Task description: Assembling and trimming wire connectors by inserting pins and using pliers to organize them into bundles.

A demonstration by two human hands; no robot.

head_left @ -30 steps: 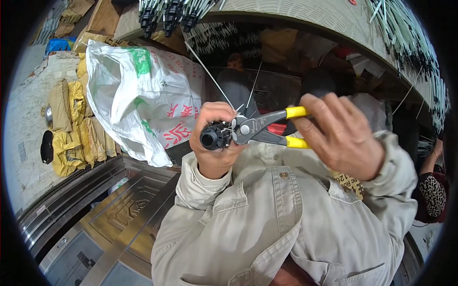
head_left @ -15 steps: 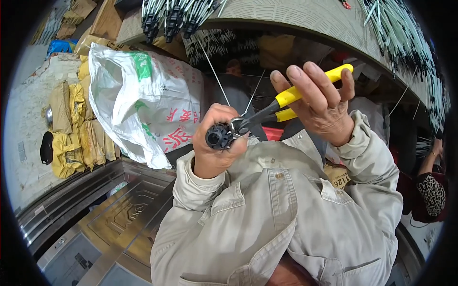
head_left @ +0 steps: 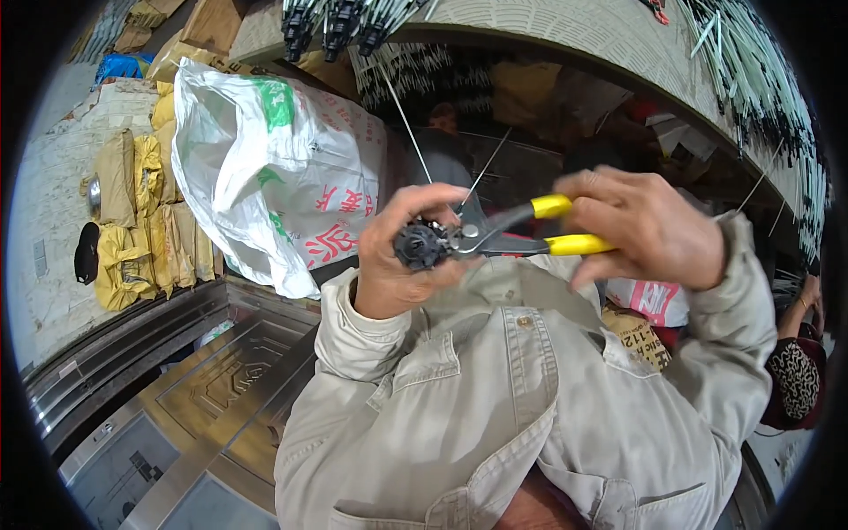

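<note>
My left hand (head_left: 387, 269) is closed around a black ribbed plastic piece (head_left: 419, 246), round at the end turned up toward me. Pale thin rods (head_left: 408, 124) run away on the far side, apparently from this piece. My right hand (head_left: 649, 221) grips pliers (head_left: 517, 245) with yellow handles, which are spread apart. The pliers' jaws meet the right side of the black piece, beside my left fingers. Exactly what the jaws bite on is too small to tell.
A large white woven sack (head_left: 291, 168) lies open at the left. Across the far side runs a curved-looking table (head_left: 521, 26), with bundles of pale, black-tipped rods (head_left: 751, 88) over its edge. Yellow-brown packages (head_left: 128, 265) lie farther left. Another person's arm (head_left: 808, 296) shows at the far right.
My right hand has swung over from palm-up with loose, spread fingers to a grip from above on the handles. The handles have turned clockwise and spread wider. The left hand has barely shifted.
</note>
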